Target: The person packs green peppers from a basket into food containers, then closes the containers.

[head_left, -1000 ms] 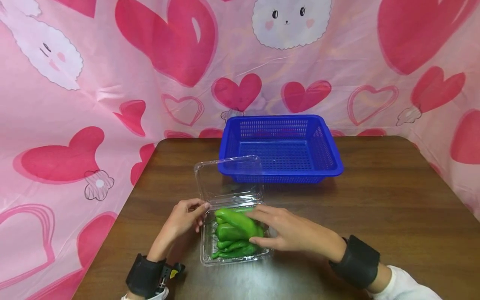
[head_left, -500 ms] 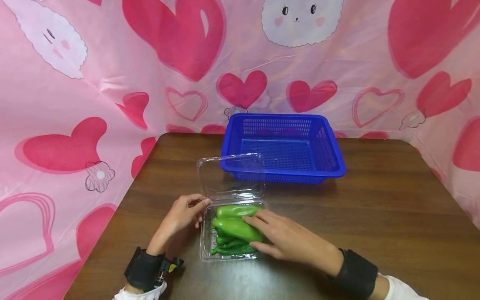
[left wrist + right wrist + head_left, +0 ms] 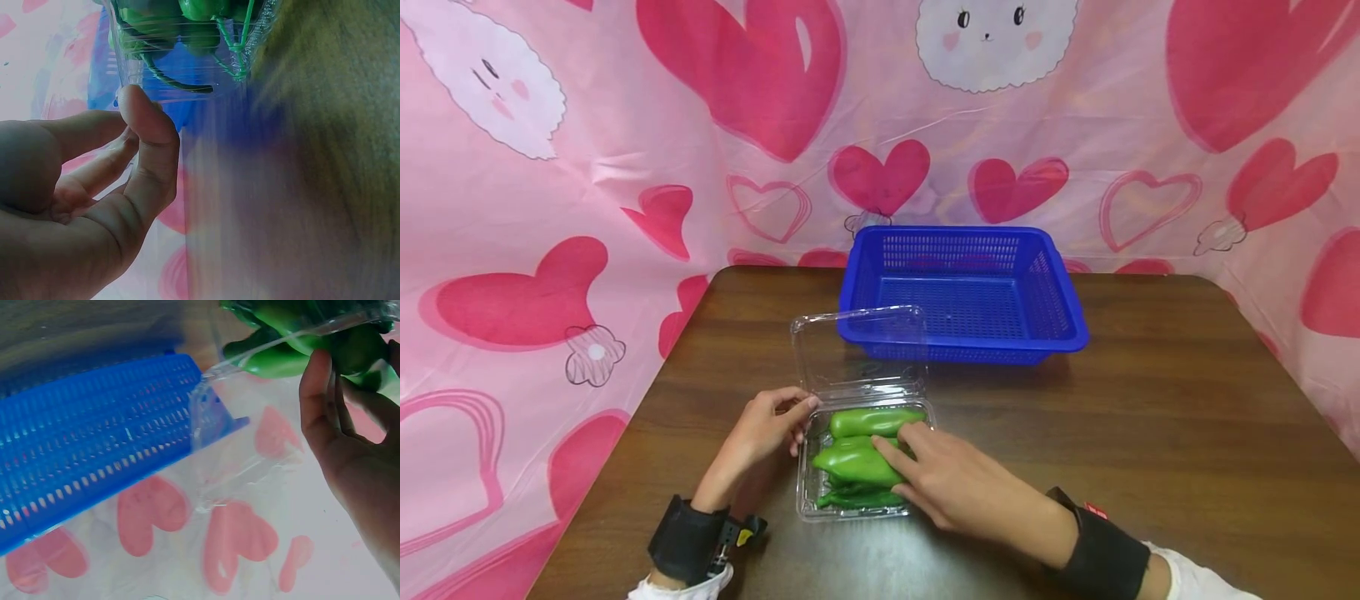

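A clear plastic clamshell container (image 3: 805, 500) lies on the table with its lid (image 3: 859, 350) raised. Several green peppers are inside: a long one (image 3: 868, 422) along the back, a broad one (image 3: 850, 463) in the middle, and thinner, darker ones (image 3: 853, 498) at the front. My left hand (image 3: 769, 427) pinches the container's left rim near the hinge; in the left wrist view, the thumb (image 3: 150, 119) meets that edge. With thumb and fingers, my right hand (image 3: 951, 479) holds the right end of the broad pepper, partly hiding it. In the right wrist view, fingers (image 3: 317, 381) reach the peppers.
A blue perforated basket (image 3: 962, 346) stands behind the container, partly seen through the raised lid. The brown wooden table (image 3: 1150, 400) extends to the right. Pink heart-patterned cloth (image 3: 760, 100) hangs behind and along the sides.
My right hand has lowered the broad pepper and drawn it toward the front, so the long pepper behind it now shows. My left hand has stayed on the rim.
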Available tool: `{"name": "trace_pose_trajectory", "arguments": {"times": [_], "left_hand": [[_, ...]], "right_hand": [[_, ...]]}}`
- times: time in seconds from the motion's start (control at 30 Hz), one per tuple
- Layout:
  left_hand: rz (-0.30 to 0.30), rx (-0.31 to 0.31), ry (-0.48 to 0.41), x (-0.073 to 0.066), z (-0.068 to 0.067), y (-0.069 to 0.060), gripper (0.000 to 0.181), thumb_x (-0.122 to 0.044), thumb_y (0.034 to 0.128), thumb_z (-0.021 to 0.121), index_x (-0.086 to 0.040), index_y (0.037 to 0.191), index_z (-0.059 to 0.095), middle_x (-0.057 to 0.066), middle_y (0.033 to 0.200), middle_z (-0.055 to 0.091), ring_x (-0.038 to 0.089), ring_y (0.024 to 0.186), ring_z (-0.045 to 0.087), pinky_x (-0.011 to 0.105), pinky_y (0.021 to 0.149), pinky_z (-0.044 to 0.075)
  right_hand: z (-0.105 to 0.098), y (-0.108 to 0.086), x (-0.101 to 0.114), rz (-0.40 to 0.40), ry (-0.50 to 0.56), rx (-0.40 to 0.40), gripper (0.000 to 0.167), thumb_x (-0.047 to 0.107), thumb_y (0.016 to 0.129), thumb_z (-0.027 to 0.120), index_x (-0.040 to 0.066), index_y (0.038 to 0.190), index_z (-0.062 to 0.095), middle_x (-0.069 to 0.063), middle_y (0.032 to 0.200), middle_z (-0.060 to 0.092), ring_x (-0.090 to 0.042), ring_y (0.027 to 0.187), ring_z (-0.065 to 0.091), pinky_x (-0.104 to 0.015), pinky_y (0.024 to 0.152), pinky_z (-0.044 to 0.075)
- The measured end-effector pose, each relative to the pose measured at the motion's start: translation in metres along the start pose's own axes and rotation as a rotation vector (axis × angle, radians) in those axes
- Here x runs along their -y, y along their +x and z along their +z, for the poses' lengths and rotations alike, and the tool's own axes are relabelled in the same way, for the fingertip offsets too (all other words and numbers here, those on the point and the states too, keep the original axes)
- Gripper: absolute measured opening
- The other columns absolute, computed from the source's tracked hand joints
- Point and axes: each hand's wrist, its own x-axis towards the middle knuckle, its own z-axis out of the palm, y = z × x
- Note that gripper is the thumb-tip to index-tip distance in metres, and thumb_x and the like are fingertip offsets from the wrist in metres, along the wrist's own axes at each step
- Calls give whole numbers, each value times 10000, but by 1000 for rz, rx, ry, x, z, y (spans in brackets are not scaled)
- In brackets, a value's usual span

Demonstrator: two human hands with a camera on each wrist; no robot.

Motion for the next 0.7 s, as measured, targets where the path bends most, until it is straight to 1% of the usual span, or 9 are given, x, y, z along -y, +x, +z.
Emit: {"name": "trace_pose_trajectory", "arguments": {"times": [0.07,0.13,0.27,0.33,0.47,0.57,0.7], "left_hand": [[7,-3,-1,1,0,0,273,-261,1002,597,-28,1109,691,89,713,628,168,494,583,392,512,549],[12,-6,2,3,1,0,275,-258,1004,593,-23,1112,688,87,717,631,171,491,583,388,507,545],[15,-13,0,4,1,0,272,-255,1003,595,-22,1107,688,88,723,634,171,487,583,392,504,545],[15,-15,-3,4,1,-1,266,-255,999,602,-24,1099,691,92,724,631,169,487,583,400,509,550],[19,-17,-11,2,1,-1,256,-241,997,605,-25,1098,696,100,724,625,172,495,583,414,514,555],[23,-14,-12,1,1,-1,254,-232,997,604,-22,1105,699,106,728,629,174,496,584,417,514,555],[16,-9,-14,2,1,-1,254,-229,997,604,-16,1099,696,108,733,635,165,491,583,414,515,556]], "right_hand": [[0,1,3,2,-23,-1,580,353,931,662,63,1415,526,-33,1067,544,-113,888,511,-252,800,529],[2,3,5,-3,-51,-21,568,363,939,651,59,1405,537,-32,1052,547,-121,883,525,-257,792,531],[8,5,10,-20,-117,-97,519,377,965,599,56,1372,573,-28,1009,555,-135,858,537,-258,729,514],[10,6,12,-22,-144,-133,500,383,974,572,72,1366,584,-23,997,558,-138,848,537,-256,705,497],[15,6,16,-15,-125,-159,487,377,960,595,130,1380,578,-22,1030,577,-147,891,554,-262,744,508],[17,7,16,-4,-80,-150,493,379,945,633,167,1386,571,-13,1052,582,-142,914,554,-271,771,517],[19,7,14,6,-78,-139,496,426,936,639,183,1365,584,3,1055,587,-133,917,544,-270,765,504]]}}
